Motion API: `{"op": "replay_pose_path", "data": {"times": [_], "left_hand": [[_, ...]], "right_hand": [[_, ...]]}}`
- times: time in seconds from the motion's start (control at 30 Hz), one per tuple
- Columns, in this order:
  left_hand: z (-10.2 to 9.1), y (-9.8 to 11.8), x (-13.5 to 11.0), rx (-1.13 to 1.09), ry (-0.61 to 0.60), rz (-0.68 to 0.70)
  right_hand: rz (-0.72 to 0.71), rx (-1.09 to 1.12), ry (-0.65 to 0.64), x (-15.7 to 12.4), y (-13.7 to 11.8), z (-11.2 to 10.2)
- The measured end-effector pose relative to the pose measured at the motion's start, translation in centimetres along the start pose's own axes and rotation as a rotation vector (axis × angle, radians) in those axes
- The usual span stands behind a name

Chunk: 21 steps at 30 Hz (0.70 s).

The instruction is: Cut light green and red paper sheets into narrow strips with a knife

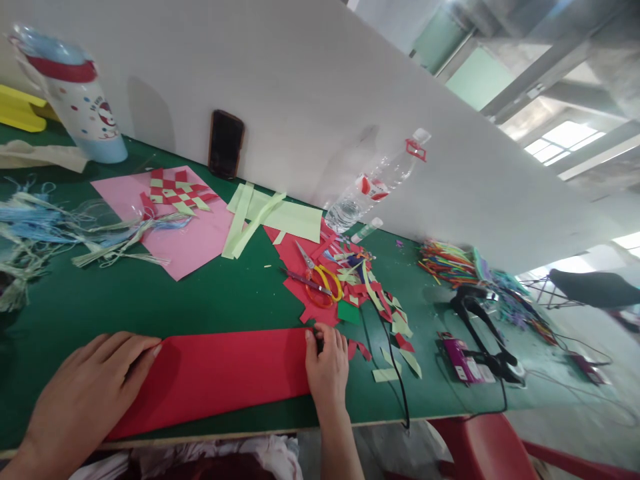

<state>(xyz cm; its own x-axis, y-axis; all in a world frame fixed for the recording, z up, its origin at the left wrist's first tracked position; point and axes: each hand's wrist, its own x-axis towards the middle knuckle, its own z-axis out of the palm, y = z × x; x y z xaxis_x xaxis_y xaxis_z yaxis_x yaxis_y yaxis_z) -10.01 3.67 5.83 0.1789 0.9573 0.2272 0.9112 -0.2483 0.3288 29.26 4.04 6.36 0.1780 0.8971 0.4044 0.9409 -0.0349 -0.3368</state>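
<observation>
A long red sheet of paper (225, 380) lies along the near edge of the green table (220, 293). My left hand (90, 393) lies flat on the sheet's left end, fingers stretched out. At the sheet's right end my right hand (327, 363) presses down, fingers curled, with a small dark object pinched against the paper that I cannot make out. Yellow-handled scissors (320, 277) lie on red paper scraps just beyond my right hand.
A pink sheet (190, 233) carries a red-and-green woven square (177, 190). Light green strips (260, 217), a clear bottle (375, 183), a phone (226, 143) against the white wall, a flask (80, 93), tassels (45, 227), coloured sticks (445, 260), a black tool with cord (480, 327).
</observation>
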Motion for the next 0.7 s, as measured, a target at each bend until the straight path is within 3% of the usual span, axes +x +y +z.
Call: {"op": "replay_pose_path", "data": {"times": [0.4, 0.7], "left_hand": [[-0.02, -0.20, -0.93, -0.057, 0.129, 0.023], [-0.30, -0.12, -0.30, -0.066, 0.072, -0.014]], "right_hand": [[0.001, 0.002, -0.036, 0.15, -0.31, -0.16], [0.001, 0.029, -0.051, 0.32, -0.32, -0.39]]}}
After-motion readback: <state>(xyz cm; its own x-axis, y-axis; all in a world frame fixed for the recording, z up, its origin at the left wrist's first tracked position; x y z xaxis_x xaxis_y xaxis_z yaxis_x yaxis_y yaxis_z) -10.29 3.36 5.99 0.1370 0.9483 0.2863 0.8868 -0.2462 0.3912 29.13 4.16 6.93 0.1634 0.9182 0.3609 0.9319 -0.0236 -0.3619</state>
